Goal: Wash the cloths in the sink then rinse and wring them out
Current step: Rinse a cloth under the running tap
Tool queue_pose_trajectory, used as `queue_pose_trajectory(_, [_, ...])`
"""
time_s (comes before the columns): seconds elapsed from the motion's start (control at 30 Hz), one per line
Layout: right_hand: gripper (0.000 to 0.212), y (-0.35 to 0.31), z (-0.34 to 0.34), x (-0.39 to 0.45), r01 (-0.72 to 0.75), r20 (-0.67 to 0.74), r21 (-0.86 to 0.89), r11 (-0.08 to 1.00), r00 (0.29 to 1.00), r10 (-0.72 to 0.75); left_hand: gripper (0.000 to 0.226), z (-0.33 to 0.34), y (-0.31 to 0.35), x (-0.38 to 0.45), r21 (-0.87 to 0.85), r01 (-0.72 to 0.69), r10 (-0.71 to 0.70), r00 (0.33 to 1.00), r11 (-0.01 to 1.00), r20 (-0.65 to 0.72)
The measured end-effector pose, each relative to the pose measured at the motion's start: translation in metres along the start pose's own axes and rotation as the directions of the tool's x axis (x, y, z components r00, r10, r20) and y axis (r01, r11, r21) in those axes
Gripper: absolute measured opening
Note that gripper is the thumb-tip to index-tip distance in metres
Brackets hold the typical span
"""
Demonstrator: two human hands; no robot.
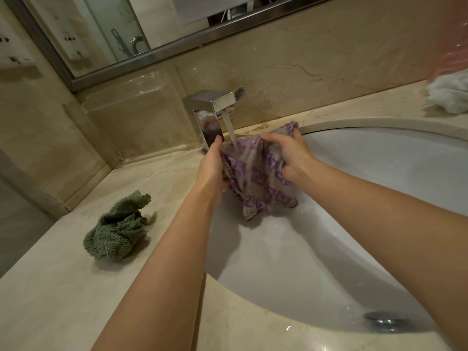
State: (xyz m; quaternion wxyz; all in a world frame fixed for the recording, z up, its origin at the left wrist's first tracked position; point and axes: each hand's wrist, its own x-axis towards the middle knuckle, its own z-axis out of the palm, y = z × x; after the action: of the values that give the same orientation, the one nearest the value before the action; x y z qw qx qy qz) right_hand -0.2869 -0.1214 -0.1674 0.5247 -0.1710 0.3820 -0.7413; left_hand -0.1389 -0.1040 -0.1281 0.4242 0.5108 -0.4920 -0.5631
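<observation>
Over the white oval sink [354, 224], my left hand [212, 165] and right hand [291, 153] grip the grey-and-purple patterned cloth [258, 178] under running water; a fluffy green cloth [116, 229] lies on the bench [50, 300] at nine o'clock.

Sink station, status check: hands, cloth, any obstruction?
Left hand and right hand both gripping purple patterned cloth under running faucet. Green cloth waiting on counter. Nothing in the way.

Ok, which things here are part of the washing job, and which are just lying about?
Part of the job:
- purple patterned cloth, gripped by left hand and right hand under the running tap
- sink
- green cloth, waiting on the counter
- white cloth, likely, at the far right

Lying about:
- mirror
- wall sockets
</observation>
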Motion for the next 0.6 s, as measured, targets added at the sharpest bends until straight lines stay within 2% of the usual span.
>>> queue_pose_trajectory(0.17, [0.114,0.0,0.001,0.0,-0.03,0.006,0.032,0.999,1.0,0.03,0.048,-0.002,0.0,0.0,0.04,0.006,-0.006,1.0,0.999,-0.002])
queue_pose_trajectory(0.3, [0.112,0.001,-0.001,0.002,-0.019,-0.006,0.049,0.999,1.0,0.019,0.052,-0.002,0.0,0.002,-0.004,0.043,-0.043,0.999,0.999,0.032])
queue_pose_trajectory(0.4, [0.108,0.0,-0.002,0.001,-0.022,-0.015,0.047,0.999,1.0,0.023,0.041,-0.003,0.001,0.001,0.002,0.061,-0.061,0.997,0.998,0.043])
queue_pose_trajectory(0.5, [0.1,-0.002,-0.005,0.003,-0.014,-0.039,0.1,0.995,0.999,0.018,0.029,-0.005,-0.001,0.001,0.108,0.024,-0.025,1.0,0.994,0.007])
queue_pose_trajectory(0.6, [0.104,-0.003,-0.01,0.004,-0.012,-0.065,0.107,0.994,0.998,0.019,0.021,-0.007,-0.002,0.0,0.099,0.007,-0.004,0.999,0.995,-0.033])
